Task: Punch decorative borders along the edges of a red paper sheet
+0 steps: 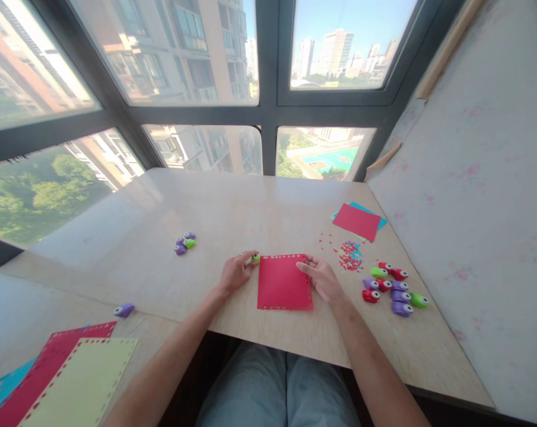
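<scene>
A red sheet of paper [285, 284] lies in front of me, with small punched holes along its top, right and bottom edges. My left hand [239, 274] is closed around a small green craft punch [255, 258] at the sheet's upper left corner. The punch's lower side is hidden by the fingers and paper. My right hand [322, 277] grips the sheet's upper right edge, thumb on top and fingers mostly beneath or beside it.
Several purple, red and green punches [400, 296] sit at right, near a heap of paper confetti [352, 256]. Behind lie stacked coloured sheets [357, 222]. To the left are more punches [180, 249], a lone purple punch [124, 310] and hole-edged sheets [81, 379]. Windows and a wall border the table.
</scene>
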Tool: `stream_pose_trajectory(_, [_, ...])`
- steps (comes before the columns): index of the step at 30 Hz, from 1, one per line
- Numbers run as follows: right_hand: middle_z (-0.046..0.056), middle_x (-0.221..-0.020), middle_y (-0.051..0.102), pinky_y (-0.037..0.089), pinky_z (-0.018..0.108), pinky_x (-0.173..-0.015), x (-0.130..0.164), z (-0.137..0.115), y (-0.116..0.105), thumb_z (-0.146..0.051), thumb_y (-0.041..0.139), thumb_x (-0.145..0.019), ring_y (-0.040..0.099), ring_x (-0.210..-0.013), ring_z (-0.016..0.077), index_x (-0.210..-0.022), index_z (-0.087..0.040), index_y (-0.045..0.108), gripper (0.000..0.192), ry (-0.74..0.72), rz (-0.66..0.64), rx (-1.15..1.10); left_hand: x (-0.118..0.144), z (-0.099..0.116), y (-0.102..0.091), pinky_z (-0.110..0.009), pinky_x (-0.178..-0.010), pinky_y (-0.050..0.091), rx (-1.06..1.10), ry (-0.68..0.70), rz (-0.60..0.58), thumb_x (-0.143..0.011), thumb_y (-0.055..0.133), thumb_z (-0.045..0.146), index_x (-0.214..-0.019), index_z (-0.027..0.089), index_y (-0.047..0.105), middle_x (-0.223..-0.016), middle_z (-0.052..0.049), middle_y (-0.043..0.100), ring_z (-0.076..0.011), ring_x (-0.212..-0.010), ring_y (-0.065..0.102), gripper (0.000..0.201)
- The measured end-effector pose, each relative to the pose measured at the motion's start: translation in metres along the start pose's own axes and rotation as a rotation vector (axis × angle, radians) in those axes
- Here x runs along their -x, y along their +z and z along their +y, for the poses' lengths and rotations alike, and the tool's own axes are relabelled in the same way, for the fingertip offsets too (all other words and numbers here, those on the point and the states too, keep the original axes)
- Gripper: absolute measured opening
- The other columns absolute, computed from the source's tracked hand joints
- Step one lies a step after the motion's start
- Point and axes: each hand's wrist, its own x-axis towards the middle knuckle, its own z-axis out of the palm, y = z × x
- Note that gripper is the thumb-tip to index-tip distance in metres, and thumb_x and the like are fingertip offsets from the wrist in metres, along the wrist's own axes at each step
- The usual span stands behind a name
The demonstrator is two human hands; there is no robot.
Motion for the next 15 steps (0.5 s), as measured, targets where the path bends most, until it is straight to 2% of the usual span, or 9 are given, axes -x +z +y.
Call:
stream_pose_trajectory(2, [0.008,-0.087,0.075,0.054,0.028,-0.069,-0.003,0.0,0.002,-0.033,0.088,-0.059,0.069,-0.074,0.0192,-0.091,-0.016,0.071,0.04,0.009,-0.028,0.116,0.0,0.0,0.0,-0.026,-0.073,0.051,0.005,-0.001,0.0,-0.087,0.059,0.021,-0.116,0.025,0.065,-0.091,-0.003,0.073,-0.0154,-0.071,0.065,0.03])
stream_pose_trajectory(6, [0.005,-0.072,0.073,0.048,0.024,-0.054,-0.012,0.003,0.003,-0.031,0.083,-0.063,0.064,-0.061,0.0161,-0.082,-0.017,0.075,0.025,-0.034,0.072,0.414,-0.001,0.002,-0.002,-0.026,-0.07,0.048,0.017,-0.027,-0.008,-0.086,0.059,0.02,-0.116,0.023,0.066,-0.077,-0.002,0.07,-0.0156,-0.068,0.064,0.03])
stream_pose_trajectory(9, [0.004,-0.07,0.072,0.045,0.024,-0.051,-0.019,0.005,0.003,-0.032,0.077,-0.066,0.062,-0.058,0.0163,-0.078,-0.019,0.075,0.018,-0.09,0.095,0.545,-0.001,0.004,-0.004,-0.025,-0.067,0.047,0.033,-0.05,-0.017,-0.086,0.06,0.021,-0.115,0.023,0.067,-0.07,0.0,0.066,-0.0153,-0.066,0.063,0.03])
stream_pose_trajectory(13, [0.004,-0.07,0.071,0.044,0.025,-0.052,-0.026,0.005,0.0,-0.036,0.072,-0.068,0.062,-0.061,0.0174,-0.078,-0.021,0.075,0.019,-0.2,0.11,0.644,-0.001,0.003,-0.004,-0.024,-0.063,0.043,0.057,-0.06,-0.028,-0.085,0.059,0.023,-0.114,0.024,0.067,-0.063,0.001,0.061,-0.0145,-0.061,0.058,0.03])
stream_pose_trajectory(15, [0.004,-0.072,0.071,0.044,0.026,-0.052,-0.028,0.004,-0.001,-0.039,0.07,-0.069,0.061,-0.062,0.0176,-0.08,-0.02,0.075,0.022,-0.209,0.086,0.661,-0.002,0.001,-0.004,-0.023,-0.06,0.04,0.073,-0.056,-0.027,-0.085,0.058,0.023,-0.114,0.023,0.068,-0.059,0.002,0.058,-0.0139,-0.058,0.055,0.03])
